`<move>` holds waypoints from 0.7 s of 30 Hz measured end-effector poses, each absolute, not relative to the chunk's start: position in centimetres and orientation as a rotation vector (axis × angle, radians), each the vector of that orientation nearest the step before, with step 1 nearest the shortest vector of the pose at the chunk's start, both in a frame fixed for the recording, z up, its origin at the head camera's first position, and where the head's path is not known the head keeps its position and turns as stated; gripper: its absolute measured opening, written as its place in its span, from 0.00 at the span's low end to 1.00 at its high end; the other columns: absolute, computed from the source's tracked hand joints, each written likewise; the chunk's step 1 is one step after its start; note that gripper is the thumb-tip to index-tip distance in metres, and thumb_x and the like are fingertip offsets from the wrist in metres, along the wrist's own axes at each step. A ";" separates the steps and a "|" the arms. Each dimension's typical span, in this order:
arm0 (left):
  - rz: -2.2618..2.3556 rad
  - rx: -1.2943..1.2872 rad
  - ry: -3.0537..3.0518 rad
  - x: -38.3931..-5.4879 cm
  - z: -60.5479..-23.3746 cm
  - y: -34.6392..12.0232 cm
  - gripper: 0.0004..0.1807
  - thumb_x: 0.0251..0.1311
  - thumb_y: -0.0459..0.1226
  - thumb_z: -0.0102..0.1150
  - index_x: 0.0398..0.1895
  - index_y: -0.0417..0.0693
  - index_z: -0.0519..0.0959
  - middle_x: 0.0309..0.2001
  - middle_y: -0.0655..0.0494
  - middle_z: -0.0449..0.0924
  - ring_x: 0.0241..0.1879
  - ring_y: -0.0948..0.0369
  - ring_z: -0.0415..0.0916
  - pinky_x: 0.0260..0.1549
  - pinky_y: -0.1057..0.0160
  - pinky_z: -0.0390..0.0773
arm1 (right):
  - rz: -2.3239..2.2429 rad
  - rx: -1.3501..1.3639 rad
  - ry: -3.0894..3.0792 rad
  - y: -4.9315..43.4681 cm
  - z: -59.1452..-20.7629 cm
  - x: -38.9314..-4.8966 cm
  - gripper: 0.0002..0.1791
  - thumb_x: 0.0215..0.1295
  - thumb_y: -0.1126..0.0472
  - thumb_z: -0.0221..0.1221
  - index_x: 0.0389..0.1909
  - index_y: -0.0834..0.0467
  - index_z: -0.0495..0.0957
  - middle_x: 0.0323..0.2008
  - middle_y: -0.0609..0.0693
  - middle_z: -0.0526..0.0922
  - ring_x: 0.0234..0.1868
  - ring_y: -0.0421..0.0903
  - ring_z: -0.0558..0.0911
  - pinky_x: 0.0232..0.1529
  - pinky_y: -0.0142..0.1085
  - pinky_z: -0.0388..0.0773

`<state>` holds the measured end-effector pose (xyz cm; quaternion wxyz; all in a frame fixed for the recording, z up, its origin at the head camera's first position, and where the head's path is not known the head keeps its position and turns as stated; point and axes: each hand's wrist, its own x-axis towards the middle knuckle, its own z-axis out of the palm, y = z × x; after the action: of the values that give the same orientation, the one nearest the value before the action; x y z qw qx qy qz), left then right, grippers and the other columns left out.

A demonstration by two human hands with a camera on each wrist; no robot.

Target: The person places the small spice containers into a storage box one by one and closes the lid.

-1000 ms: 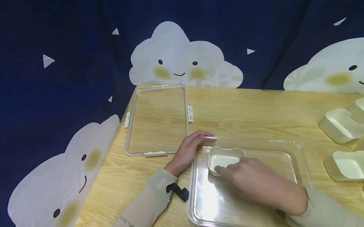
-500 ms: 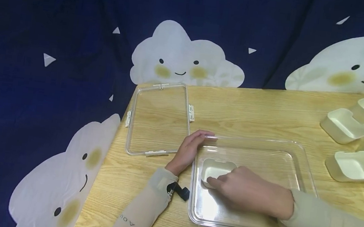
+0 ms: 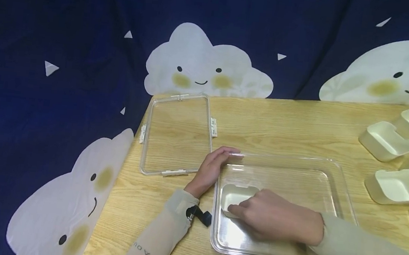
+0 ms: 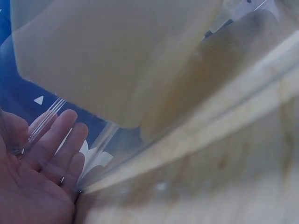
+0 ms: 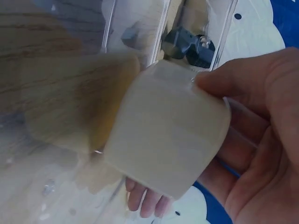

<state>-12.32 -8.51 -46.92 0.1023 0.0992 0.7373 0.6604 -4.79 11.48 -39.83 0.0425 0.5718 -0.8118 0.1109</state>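
A small cream storage box (image 3: 228,195) is at the left end of a large clear plastic bin (image 3: 289,183). My right hand (image 3: 266,214) reaches into the bin and pinches the box by its right wall, a finger over the rim. The right wrist view shows the flat outer face of the cream box (image 5: 163,126), with the thumb of my right hand (image 5: 261,130) at its edge. At the bin's far-left corner my left hand (image 3: 210,171) holds the rim. In the left wrist view, my left hand (image 4: 42,168) wraps the clear wall, the cream box (image 4: 107,60) close above.
A clear lid (image 3: 177,133) with white latches lies left of the bin, towards the back. Several more cream boxes stand at the right, among them a notched box (image 3: 386,142) and a wide box (image 3: 398,187). A dark blue cloud-print cloth (image 3: 218,3) hangs behind the wooden table (image 3: 284,124).
My right hand has moved the cream box towards me and to the left inside the bin, nearer its left wall. My left hand has stayed at the corner.
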 end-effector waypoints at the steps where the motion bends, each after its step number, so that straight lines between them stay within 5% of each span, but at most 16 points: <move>1: 1.952 0.291 2.177 -12.3 -46.9 -8.5 0.21 0.81 0.41 0.38 0.60 0.49 0.81 0.63 0.52 0.83 0.69 0.56 0.75 0.75 0.50 0.66 | 0.356 1.763 -2.471 11.5 -39.9 -4.9 0.04 0.64 0.59 0.65 0.37 0.50 0.80 0.17 0.35 0.76 0.14 0.30 0.60 0.15 0.23 0.54; 14: 1.958 0.330 2.214 -12.4 -47.0 -8.6 0.21 0.81 0.40 0.38 0.60 0.47 0.81 0.63 0.51 0.83 0.68 0.56 0.75 0.74 0.54 0.66 | 0.534 1.893 -2.413 11.5 -40.8 -5.6 0.13 0.62 0.63 0.64 0.47 0.54 0.85 0.24 0.36 0.86 0.17 0.24 0.63 0.18 0.15 0.58; 21: 1.978 0.331 2.163 -12.4 -47.0 -8.5 0.21 0.82 0.41 0.37 0.61 0.46 0.80 0.61 0.47 0.84 0.69 0.56 0.75 0.74 0.54 0.67 | 0.592 1.963 -2.359 11.5 -41.4 -5.6 0.09 0.64 0.63 0.63 0.44 0.52 0.84 0.22 0.34 0.81 0.19 0.22 0.66 0.21 0.13 0.63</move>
<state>-12.35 -8.52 -47.00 0.0958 0.1117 0.7299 0.6675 -5.58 11.53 -41.36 0.0078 0.6281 -0.7547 0.1895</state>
